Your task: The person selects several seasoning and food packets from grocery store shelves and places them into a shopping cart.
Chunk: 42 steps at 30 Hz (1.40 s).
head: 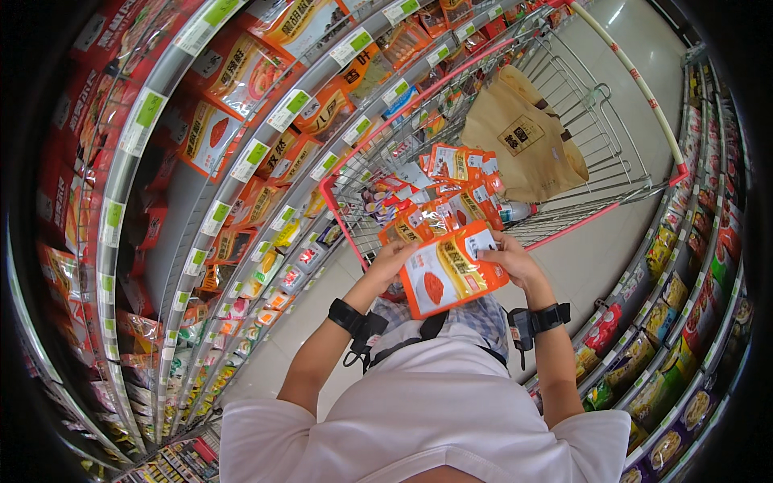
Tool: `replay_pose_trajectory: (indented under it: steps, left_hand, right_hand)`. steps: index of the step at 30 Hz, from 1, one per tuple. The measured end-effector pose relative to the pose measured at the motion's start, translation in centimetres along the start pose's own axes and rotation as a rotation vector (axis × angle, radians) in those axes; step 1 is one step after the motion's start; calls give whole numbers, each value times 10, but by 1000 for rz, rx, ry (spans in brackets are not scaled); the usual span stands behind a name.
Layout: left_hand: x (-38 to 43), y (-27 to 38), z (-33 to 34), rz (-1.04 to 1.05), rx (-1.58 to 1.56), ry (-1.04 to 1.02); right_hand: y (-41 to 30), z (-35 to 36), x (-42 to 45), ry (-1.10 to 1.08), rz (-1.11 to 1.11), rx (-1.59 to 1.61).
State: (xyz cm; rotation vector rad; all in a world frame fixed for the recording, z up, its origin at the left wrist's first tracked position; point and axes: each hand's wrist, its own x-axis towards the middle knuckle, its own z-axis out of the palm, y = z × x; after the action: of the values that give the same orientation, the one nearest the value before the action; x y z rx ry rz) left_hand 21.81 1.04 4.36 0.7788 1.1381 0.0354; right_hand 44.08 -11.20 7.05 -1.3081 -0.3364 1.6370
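Between both hands I hold an orange and white spice packet, its printed front with a picture of red powder facing up. My left hand grips its upper left edge, the fingers partly hidden behind it. My right hand pinches the upper right corner, thumb on the front. Just beyond the packet is a metal shopping cart with pink rims. Several similar orange packets lie heaped in it, beside purple and red packages. A brown bag and a clear bottle, partly covered, are also in the cart.
Store shelves with price tags curve along the left, stocked with orange and red packets. On the right stands another shelf with bagged goods. Pale tiled floor shows between the cart and the right shelf.
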Motion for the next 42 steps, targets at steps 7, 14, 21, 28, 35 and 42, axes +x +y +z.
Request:
replay_pose_trajectory:
  steps: [7,14,21,28,35,42]
  left_hand:
    - [12,8,1,-133,-170,-64]
    - [-7,-10,-47,-123,-146,27]
    - [-50,16,-97,136,-129,71]
    - [-116,113,-168,985,17,437]
    - [-152,199,-252,1058,74,749]
    - [-102,215,-283,897,416,659]
  right_hand:
    - [-2,-60,41,316,-150,-468]
    - [7,-93,80,653,-373,-684]
    - [-13,4,103,263,-459,-686]
    - [-90,175,115,-50,-659,-498]
    - [-138,336,115,-234,-885,-743]
    - [-142,400,174,-128,-1179,-1325]
